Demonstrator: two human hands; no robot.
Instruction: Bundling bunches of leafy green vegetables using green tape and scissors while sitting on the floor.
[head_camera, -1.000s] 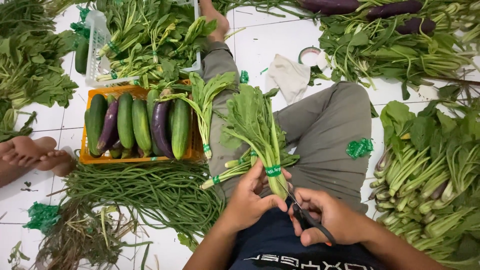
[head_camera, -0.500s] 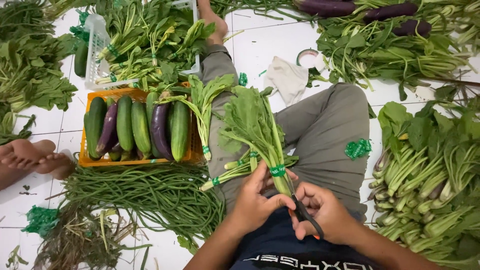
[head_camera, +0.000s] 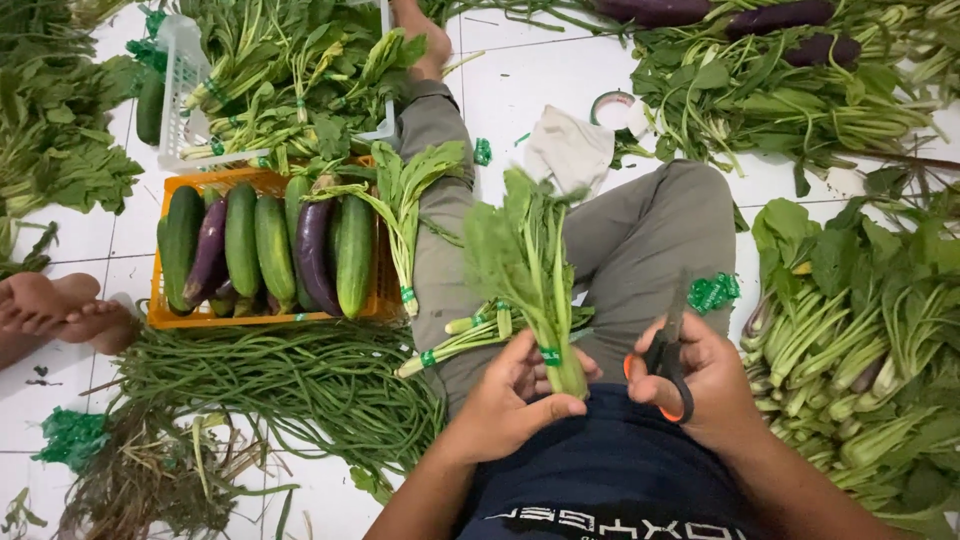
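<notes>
My left hand (head_camera: 515, 405) grips the stem end of a bunch of leafy greens (head_camera: 525, 265) tied with a green band, its leaves pointing away over my lap. My right hand (head_camera: 700, 385) holds a pair of scissors (head_camera: 668, 350) with black and orange handles, blades pointing away, apart from the bunch to its right. Another tied bunch of greens (head_camera: 470, 335) lies across my left thigh under the held one.
An orange crate (head_camera: 262, 180) of cucumbers and purple eggplants sits at the left, long beans (head_camera: 290, 385) in front of it, a white basket (head_camera: 185, 90) of greens behind. Loose greens (head_camera: 860, 330) are piled at the right. Another person's bare foot (head_camera: 55, 305) is at the far left.
My right hand has drawn the scissors away from the bunch's stem end to the right. The left hand has kept its grip and turned the bunch slightly more upright.
</notes>
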